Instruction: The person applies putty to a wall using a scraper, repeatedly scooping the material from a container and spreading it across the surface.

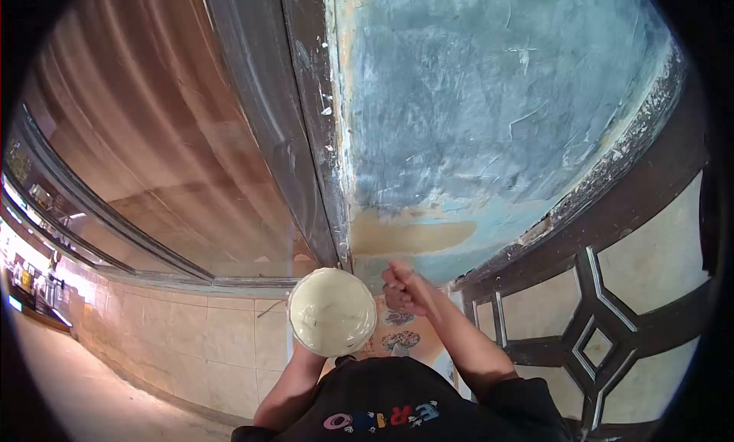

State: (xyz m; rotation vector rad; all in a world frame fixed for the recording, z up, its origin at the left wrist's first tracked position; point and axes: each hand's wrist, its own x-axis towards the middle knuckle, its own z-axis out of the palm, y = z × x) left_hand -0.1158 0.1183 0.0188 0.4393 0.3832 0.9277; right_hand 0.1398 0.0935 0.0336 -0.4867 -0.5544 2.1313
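A round tub of cream-coloured paint (332,312) is held up in front of my body. My left hand (307,355) carries it from below, its fingers mostly hidden under the tub. To the right of the tub, my right hand (405,289) is closed, with fingers curled, close to the lower part of the wall. Whatever it may hold cannot be made out. Just above that hand, a tan patch (413,235) stretches across the blue-green wall (474,113). The wall's surface is scuffed and streaked with white.
Dark wooden framing (267,98) with a glass pane and brown curtain (153,144) stands on the left. On the right is a dark door (612,320) with pale panels. Tiles (222,331) line the lower left, and a patterned mat (401,340) lies below my right hand.
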